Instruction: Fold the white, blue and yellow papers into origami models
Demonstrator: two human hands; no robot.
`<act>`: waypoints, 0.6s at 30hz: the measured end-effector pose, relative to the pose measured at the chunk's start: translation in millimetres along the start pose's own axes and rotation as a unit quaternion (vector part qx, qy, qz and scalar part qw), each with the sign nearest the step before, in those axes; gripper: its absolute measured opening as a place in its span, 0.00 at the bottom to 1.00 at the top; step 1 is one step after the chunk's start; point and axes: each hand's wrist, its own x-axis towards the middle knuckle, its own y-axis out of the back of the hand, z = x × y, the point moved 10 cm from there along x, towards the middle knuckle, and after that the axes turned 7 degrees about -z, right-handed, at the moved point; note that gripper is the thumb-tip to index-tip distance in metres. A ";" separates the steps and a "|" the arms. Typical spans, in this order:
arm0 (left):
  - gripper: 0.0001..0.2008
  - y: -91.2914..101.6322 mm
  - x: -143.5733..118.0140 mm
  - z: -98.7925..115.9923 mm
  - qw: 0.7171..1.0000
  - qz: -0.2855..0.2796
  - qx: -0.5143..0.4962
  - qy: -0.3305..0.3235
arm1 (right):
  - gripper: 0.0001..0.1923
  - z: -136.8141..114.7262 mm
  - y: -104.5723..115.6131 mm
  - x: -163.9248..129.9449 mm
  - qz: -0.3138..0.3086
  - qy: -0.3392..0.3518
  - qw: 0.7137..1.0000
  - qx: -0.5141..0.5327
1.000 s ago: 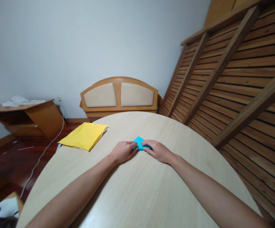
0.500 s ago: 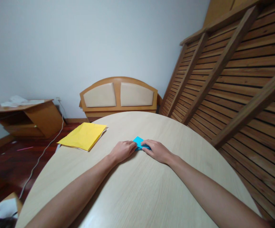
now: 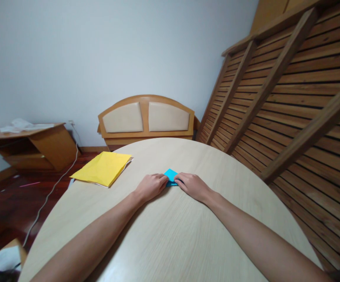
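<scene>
In the head view, a small folded blue paper [image 3: 170, 174] lies near the middle of the round table [image 3: 187, 235], with the left hand [image 3: 151, 185] clamped on its left edge and the right hand [image 3: 194, 185] clamped on its right; how much paper sits beneath the fingers I cannot tell. Uneven pressure from the two hands could skew the paper or set a crooked crease, and a hard outward pull might tear it; the table's smooth top, pale and wood-grained, may also let it slide. A yellow paper [image 3: 102, 168] rests by the table's left edge. Beyond the table's far edge stands a padded headboard [image 3: 145, 117]; a slatted wooden panel [image 3: 293, 94] leans to its right, and a desk [image 3: 52, 145] stands to its left, past a white cord [image 3: 51, 196] on the dark floor [image 3: 20, 211].
</scene>
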 end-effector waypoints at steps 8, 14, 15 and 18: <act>0.11 5.8 -0.9 -1.8 0.999 0.009 0.021 0.034 | 0.09 -6.7 3.6 -0.2 0.001 0.008 0.998 -0.058; 0.11 9.8 -0.2 5.8 0.999 0.022 0.029 0.014 | 0.06 -13.3 11.2 -0.3 0.027 0.012 0.994 -0.105; 0.11 10.1 -0.1 7.7 0.999 0.025 0.029 0.009 | 0.06 -14.4 12.1 -0.2 0.033 0.013 0.993 -0.115; 0.12 11.2 -0.1 13.4 0.999 0.034 0.027 -0.003 | 0.07 -17.5 15.1 -0.1 0.049 0.019 0.989 -0.139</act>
